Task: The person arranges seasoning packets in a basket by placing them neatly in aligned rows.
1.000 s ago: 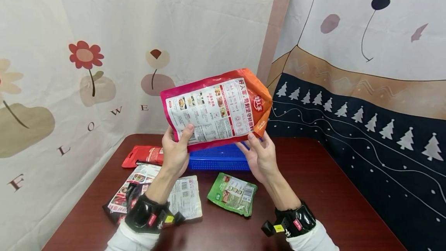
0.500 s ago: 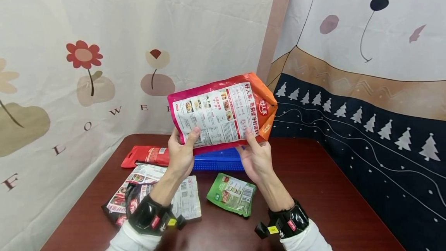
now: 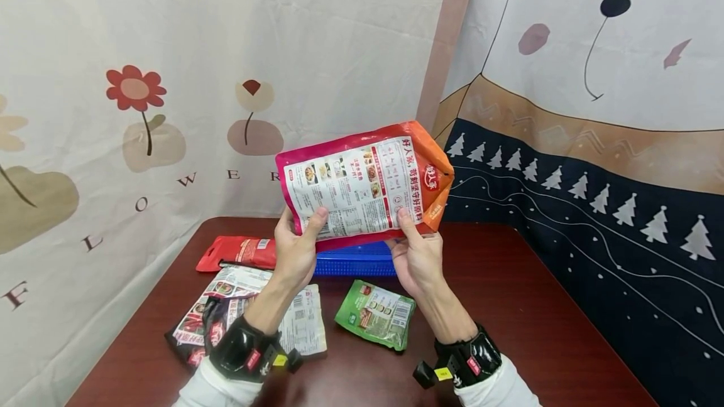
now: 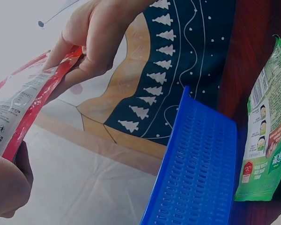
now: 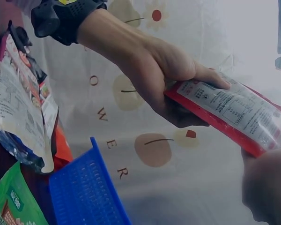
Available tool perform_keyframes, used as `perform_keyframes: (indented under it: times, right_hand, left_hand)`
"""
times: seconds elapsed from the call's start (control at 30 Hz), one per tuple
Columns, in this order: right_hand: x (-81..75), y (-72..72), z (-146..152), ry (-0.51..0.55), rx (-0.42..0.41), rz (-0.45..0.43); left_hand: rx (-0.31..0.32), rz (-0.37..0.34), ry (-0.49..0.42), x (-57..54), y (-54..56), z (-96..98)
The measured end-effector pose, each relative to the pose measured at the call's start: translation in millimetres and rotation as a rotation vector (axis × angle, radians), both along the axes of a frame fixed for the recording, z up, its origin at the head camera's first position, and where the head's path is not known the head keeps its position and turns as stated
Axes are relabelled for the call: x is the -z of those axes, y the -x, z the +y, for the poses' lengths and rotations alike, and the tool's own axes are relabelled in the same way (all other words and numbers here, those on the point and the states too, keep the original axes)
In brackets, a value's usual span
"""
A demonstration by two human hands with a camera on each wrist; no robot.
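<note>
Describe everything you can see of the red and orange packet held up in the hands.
The packet is a glossy pouch, apparently plastic film, magenta-red shading to orange at the right end, which looks creased. A white panel with small food pictures and Chinese print faces the head camera. It is held raised and tilted, orange end higher, partly hiding the blue basket. The left hand and right hand grip its lower edge, thumbs on the panel.

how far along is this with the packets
Done: the large orange-ended packet is up off the table. In hand: left hand and right hand grip its lower edge. Remaining, probably: setting it down; the green packet lies on the table, untouched. Whether the blue basket holds anything is hidden.
</note>
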State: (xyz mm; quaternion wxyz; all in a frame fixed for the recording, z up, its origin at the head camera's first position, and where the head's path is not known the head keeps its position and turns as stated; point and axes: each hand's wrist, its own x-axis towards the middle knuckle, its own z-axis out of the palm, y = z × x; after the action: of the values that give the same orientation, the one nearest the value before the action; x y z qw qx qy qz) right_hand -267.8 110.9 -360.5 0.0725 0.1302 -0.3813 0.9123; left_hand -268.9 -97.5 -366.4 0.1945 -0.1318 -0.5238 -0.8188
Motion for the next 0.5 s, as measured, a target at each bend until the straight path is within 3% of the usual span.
perform_keyframes:
  times: [0.23, 0.5]
  right_hand:
    - [-1.5, 0.4, 2.1, -0.021, 0.038, 0.024]
    - [-9.0, 6.4, 20.3, -0.079, 0.093, 0.094]
  left_hand:
    - [-0.006, 0.019, 0.046, 1.0, 0.0, -0.9]
    - [0.096, 0.110, 0.177, -1.4, 2.4, -14.7]
